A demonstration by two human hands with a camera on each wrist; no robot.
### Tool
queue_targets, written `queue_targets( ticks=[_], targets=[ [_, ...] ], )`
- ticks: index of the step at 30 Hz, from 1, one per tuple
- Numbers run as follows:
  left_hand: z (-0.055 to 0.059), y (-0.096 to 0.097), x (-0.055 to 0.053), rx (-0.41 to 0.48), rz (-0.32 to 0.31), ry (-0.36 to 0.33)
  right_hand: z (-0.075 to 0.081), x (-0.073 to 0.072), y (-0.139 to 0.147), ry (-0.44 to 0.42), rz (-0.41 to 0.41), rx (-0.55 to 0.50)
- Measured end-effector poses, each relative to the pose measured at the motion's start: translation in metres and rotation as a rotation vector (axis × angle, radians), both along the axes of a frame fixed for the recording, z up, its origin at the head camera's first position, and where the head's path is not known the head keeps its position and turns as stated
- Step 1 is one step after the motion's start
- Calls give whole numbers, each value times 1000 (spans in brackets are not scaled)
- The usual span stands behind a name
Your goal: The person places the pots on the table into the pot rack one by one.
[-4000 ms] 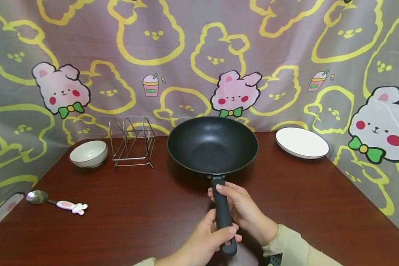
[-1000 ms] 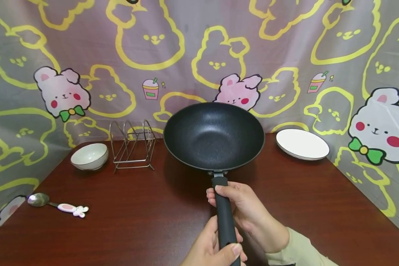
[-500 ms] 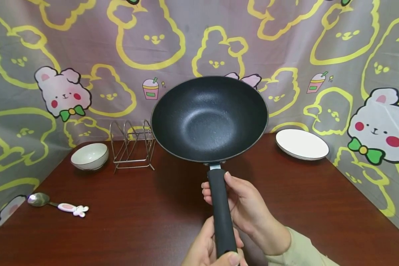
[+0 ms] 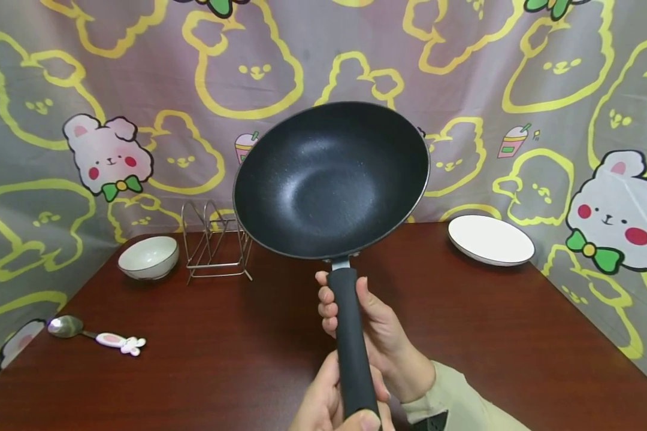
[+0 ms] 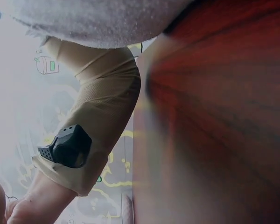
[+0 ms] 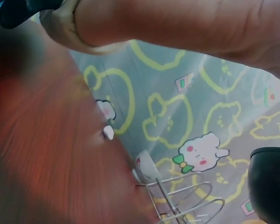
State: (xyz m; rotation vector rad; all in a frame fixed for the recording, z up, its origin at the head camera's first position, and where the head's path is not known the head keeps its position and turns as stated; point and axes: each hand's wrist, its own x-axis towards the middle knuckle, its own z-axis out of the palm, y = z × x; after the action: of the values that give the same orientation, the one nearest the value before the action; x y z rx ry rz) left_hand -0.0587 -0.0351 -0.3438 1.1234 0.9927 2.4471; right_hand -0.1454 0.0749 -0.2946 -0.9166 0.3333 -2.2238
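While both hands grip the handle [image 4: 349,341], the head view shows the black pan [image 4: 331,179] held above the worktop [image 4: 221,371], its inside tilted toward the camera. The right hand [image 4: 386,338] wraps the upper part of the handle, fingers curled round one side and thumb along the other; the left hand [image 4: 320,398] holds the lower end, thumb on top. A bowl [image 4: 148,258] stands just beside a wire rack [image 4: 217,269] on the left, with a spoon [image 4: 110,339] nearer the person and a plate [image 4: 490,239] at the far right. The left wrist view shows a sleeve [image 5: 105,102] bearing a black device [image 5: 73,148]. The right wrist view catches the bowl and rack against the patterned curtain [image 6: 168,121].
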Motion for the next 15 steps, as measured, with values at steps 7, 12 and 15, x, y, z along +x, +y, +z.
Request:
queue_targets(
  ticks=[7, 12, 15],
  targets=[
    [5, -9, -4, -3, 18, 34, 1, -4, -15, 5, -24, -32],
    [9, -17, -7, -13, -36, 43, 3, -4, -22, 46, -97, 9],
    [11, -25, -8, -36, -58, 28, 4, -5, -27, 72, -139, 43]
  ],
)
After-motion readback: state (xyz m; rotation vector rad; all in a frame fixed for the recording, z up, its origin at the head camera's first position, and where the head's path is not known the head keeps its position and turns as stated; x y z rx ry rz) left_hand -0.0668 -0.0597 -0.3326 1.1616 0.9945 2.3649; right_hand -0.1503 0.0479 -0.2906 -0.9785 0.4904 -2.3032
